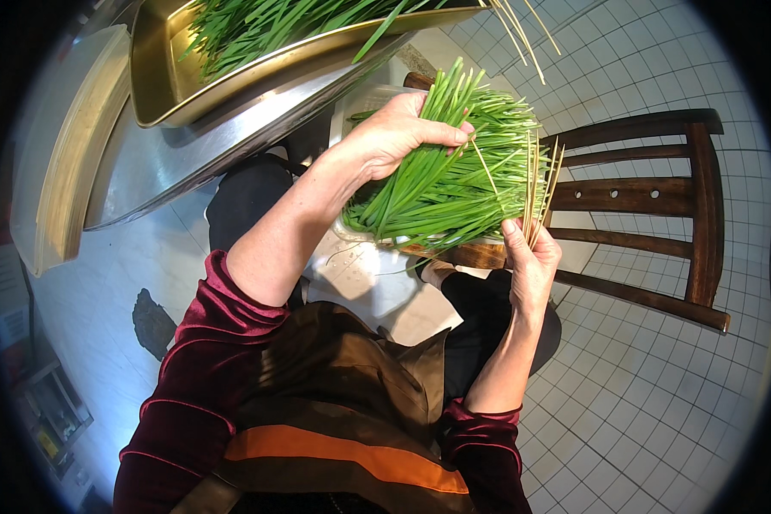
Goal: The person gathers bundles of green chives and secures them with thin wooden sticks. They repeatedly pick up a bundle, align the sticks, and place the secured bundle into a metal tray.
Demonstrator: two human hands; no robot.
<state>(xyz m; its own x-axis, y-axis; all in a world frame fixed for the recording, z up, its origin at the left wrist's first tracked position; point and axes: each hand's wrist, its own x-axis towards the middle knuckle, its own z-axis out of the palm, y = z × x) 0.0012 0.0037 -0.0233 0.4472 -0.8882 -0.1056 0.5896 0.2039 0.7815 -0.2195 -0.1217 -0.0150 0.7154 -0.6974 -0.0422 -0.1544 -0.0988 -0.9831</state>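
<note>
My left hand (395, 132) grips a small bunch of garlic chives (450, 96), with the cut stem ends pointing up and away from me. Below it, a thick pile of the same chives (417, 199) fills a translucent plastic container (360, 99). Several bamboo skewers (531, 193) stand up from between the thumb and fingers of my right hand (532, 260), beside the pile's right edge. A single thin skewer (486, 167) slants from my left fingertips down toward my right hand; its lower end is hard to make out among the stems.
A gold-coloured metal tray (160, 77) holding more chives (263, 32) rests on a steel table (160, 160) at upper left. Skewer ends (520, 42) jut past its right end. Left of it is a clear plastic box of skewers (77, 154). A wooden chair (629, 196) stands at right.
</note>
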